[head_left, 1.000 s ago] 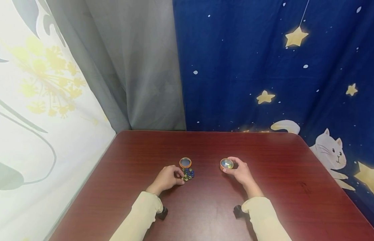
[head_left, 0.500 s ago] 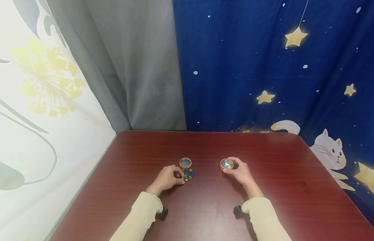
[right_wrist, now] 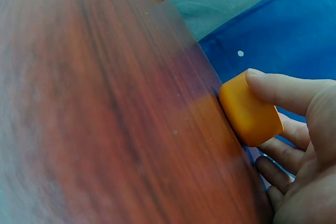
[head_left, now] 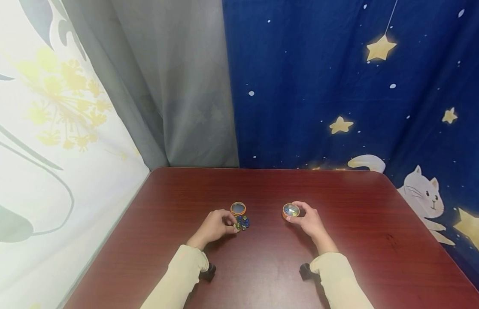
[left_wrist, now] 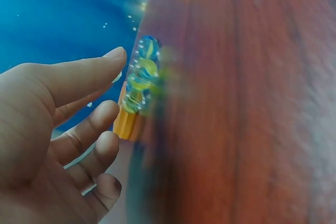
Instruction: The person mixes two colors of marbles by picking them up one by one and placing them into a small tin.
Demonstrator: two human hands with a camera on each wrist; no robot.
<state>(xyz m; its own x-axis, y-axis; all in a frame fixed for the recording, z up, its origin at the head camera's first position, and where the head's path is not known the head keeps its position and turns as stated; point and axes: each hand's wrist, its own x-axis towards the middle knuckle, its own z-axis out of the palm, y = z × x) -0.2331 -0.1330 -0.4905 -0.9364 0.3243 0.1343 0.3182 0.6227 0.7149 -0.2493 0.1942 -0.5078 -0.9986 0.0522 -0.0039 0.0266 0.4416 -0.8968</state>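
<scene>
Left hand: held at the left edge of the beads, fingers bent, thumb brought close to the index finger; whether a bead is pinched between them cannot be told.
Glass beads: gathered in a small cluster on the surface, blue and yellow-green, just in front of the orange-rimmed lid.
Orange-rimmed lid: laid flat, grey inside, near the left hand.
Right hand: curled part-way round the orange container, which is gripped at its side between thumb and fingers.
Orange container: placed to the right of the lid, well apart from it, with its mouth turned upward; blue and greenish shapes are seen inside.
Sleeves: cream, with a dark device worn at each cuff.
Backdrop: formed by a grey curtain and a starry blue curtain.
</scene>
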